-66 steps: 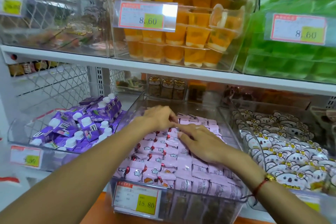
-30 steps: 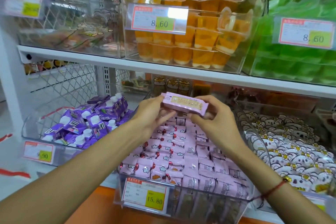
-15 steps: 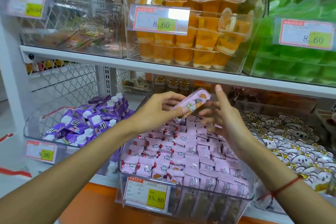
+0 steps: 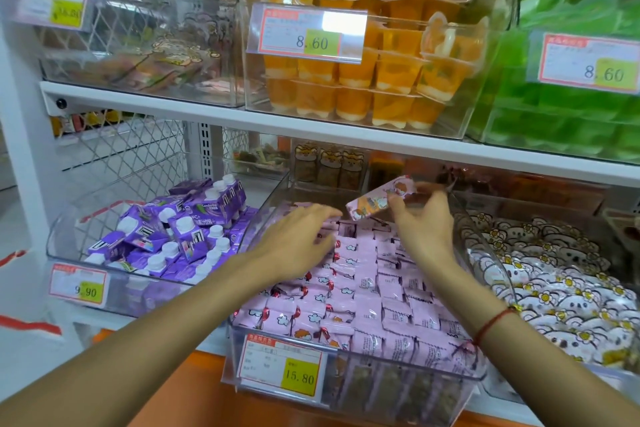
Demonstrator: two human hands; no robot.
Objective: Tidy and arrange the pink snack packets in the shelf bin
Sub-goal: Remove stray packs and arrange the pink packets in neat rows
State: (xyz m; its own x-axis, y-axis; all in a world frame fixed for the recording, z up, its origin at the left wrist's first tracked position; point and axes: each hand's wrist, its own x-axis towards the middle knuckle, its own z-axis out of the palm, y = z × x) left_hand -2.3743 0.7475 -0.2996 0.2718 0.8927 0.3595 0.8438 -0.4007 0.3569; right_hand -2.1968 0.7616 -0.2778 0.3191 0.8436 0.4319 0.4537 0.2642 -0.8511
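Two bare forearms reach forward into a clear plastic shelf bin (image 4: 349,388) filled with rows of small pink snack packets (image 4: 367,288). The left hand (image 4: 294,239) lies palm down over the packets at the back left of the bin, fingers extended and loosely spread, gripping nothing. The right hand (image 4: 424,222), with a red string bracelet (image 4: 491,324) at its wrist, is raised above the back of the bin and pinches one pink packet with a cartoon print (image 4: 379,198) by its right end; the packet tilts, clear of the rows below.

A price tag on the bin front (image 4: 282,366) reads 15.80. The clear bin of purple capped drink cartons (image 4: 180,236) on the left is tagged 9.90. On the shelf above, orange jelly cups (image 4: 374,80) and green jelly cups (image 4: 571,107) are each tagged 8.60. White cartoon-face packets (image 4: 554,284) fill the bin on the right.
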